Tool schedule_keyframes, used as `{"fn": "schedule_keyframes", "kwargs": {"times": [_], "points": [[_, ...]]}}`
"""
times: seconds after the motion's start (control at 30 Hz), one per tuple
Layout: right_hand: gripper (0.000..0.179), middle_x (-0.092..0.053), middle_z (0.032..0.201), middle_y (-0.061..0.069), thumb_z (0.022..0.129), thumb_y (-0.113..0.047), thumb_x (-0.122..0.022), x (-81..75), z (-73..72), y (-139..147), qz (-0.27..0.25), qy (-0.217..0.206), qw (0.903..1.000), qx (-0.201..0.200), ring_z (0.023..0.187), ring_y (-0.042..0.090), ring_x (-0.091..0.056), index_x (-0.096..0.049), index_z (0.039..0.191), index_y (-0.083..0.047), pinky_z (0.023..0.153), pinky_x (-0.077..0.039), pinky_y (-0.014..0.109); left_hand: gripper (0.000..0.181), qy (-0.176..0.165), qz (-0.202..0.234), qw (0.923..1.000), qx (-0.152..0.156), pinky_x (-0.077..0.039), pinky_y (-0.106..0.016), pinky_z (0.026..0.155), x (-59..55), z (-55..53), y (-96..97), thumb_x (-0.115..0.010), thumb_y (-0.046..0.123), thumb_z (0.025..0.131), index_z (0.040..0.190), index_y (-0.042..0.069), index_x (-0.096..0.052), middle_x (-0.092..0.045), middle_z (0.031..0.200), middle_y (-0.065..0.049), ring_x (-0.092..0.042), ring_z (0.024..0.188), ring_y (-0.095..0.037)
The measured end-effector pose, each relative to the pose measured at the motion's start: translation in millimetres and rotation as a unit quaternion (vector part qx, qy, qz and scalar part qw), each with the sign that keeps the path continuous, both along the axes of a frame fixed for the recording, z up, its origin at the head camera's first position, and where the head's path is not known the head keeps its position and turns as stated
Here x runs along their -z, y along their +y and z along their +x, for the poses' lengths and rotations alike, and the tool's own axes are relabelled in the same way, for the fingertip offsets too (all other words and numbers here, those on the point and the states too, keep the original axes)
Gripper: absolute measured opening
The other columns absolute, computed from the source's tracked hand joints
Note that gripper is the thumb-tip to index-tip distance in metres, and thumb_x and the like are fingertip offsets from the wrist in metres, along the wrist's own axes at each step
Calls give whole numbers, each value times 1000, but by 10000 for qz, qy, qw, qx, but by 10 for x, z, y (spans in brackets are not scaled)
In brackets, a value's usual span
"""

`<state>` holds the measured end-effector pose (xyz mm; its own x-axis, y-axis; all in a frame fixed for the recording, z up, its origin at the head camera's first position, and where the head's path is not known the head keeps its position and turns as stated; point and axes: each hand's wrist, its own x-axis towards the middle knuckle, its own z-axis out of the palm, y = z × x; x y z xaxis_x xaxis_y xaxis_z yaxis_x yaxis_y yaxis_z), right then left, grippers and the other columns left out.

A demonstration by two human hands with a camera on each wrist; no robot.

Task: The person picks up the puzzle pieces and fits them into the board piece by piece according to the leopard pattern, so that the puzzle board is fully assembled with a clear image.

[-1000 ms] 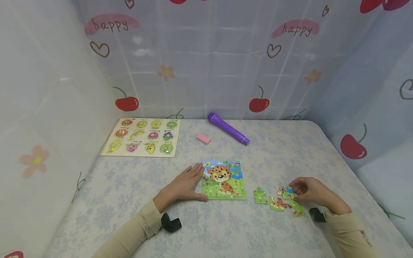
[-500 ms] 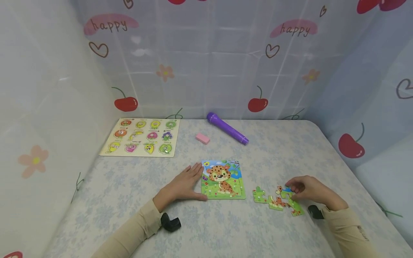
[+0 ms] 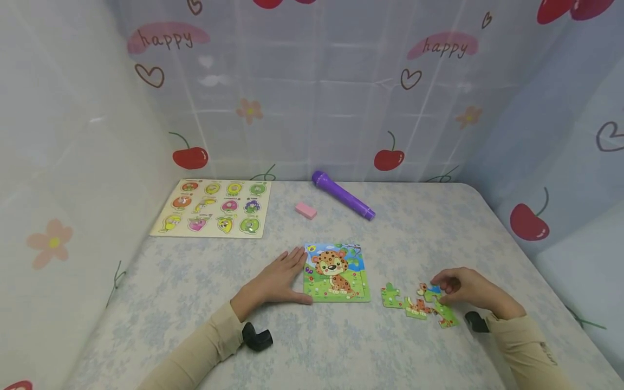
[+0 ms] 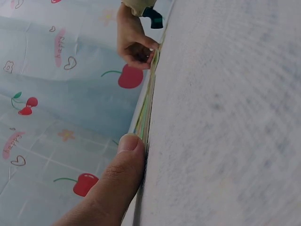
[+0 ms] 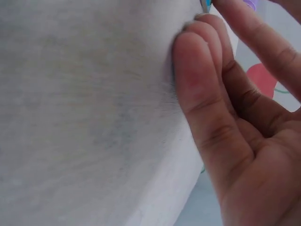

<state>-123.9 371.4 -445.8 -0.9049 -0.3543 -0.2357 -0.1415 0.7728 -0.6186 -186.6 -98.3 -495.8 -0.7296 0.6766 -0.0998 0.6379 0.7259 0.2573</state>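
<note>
A square leopard picture puzzle [image 3: 336,273] lies flat at the middle of the table. My left hand [image 3: 278,279] rests along its left side, fingers straight and thumb at the near left corner. In the left wrist view the left thumb [image 4: 117,174] lies by the board's thin edge. To the right is a cluster of loose jigsaw pieces. My right hand [image 3: 468,290] pinches a blue and green puzzle piece [image 3: 433,292], fingers curled over its right part. Beside it lie a green piece [image 3: 391,296], a leopard-paw piece [image 3: 416,309] and another green piece [image 3: 446,315].
A fruit puzzle board [image 3: 212,208] lies at the back left. Behind the leopard puzzle are a pink eraser-like block [image 3: 306,210] and a purple toy microphone [image 3: 343,196]. Printed curtains [image 3: 317,97] rise at the table's back and sides.
My right fingers have shifted slightly left over the blue and green puzzle piece. My left hand stays in place beside the leopard puzzle.
</note>
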Motion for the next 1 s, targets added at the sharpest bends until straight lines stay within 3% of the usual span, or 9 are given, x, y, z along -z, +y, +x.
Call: {"fn": "schedule_keyframes", "kwargs": {"times": [0.23,0.43,1.0], "points": [[40,-60,90,9,74,-12,-83,8,-9,3,-377,-331,9985,214,71,5,-54,-59,103,0,61,-50,23,118,-38,50,10000,6,-11,-44,125,9,2,6,-56,79,77,157,4,-12,-10,165,-11,-8,153,-23],[41,-58,88,9,75,-9,-82,55,-15,24,-606,-143,9980,78,73,4,-54,-58,106,2,63,-52,23,118,23,-37,10000,-27,-12,-43,125,2,-1,3,-55,80,76,157,5,-12,-11,165,-11,-9,153,-22],[48,-58,93,10,74,-7,-81,37,-30,10,-558,-473,9973,-84,76,5,-53,-62,116,6,65,-53,23,118,114,-89,9999,-23,-14,-44,125,-37,20,8,-56,79,77,156,3,-13,-12,164,-12,-10,153,-24]]}}
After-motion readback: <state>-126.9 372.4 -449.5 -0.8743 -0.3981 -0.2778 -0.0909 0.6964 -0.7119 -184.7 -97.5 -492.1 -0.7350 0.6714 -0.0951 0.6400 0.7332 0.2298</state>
